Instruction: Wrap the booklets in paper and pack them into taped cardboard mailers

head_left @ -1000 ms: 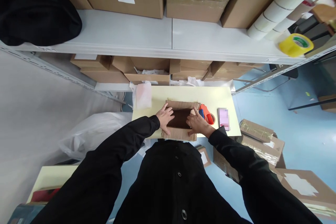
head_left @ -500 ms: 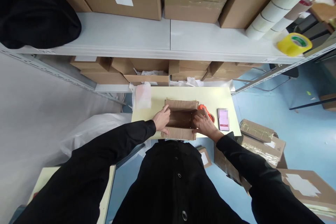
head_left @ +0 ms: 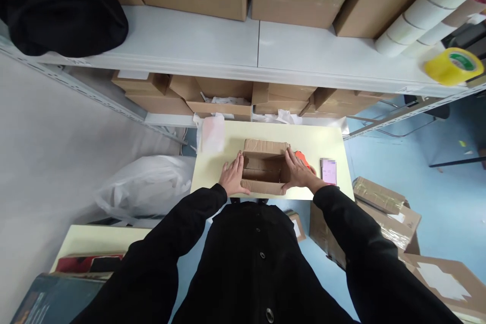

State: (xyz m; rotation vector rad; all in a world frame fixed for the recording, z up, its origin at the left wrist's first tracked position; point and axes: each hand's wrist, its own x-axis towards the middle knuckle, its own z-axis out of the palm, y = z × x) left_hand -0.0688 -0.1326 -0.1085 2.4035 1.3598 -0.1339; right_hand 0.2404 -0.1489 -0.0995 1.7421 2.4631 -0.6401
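A small cardboard box (head_left: 266,187) stands on the pale yellow table with its top open. Its far and near flaps are folded outward, and its inside looks empty. My left hand (head_left: 232,176) holds the box's left side, fingers along the wall and thumb at the near corner. On the opposite side, my right hand (head_left: 299,172) holds the right wall the same way, thumb near the front corner. Just beyond my right hand lies an orange tape dispenser (head_left: 302,158), partly hidden by it. A phone (head_left: 328,171) with a lit screen lies further right.
Behind the table (head_left: 235,131) a grey shelf (head_left: 197,40) carries large cartons, tape rolls (head_left: 413,20) and a yellow tape roll (head_left: 453,66). Open cartons (head_left: 220,109) fill the lower level. Boxes (head_left: 383,207) are stacked on the floor at right; a white plastic bag (head_left: 148,185) sits left.
My hands have shifted from gripping the box's flaps and edges to lying straighter along its two sides. The side flaps appear pressed outward or down. The view has turned slightly.
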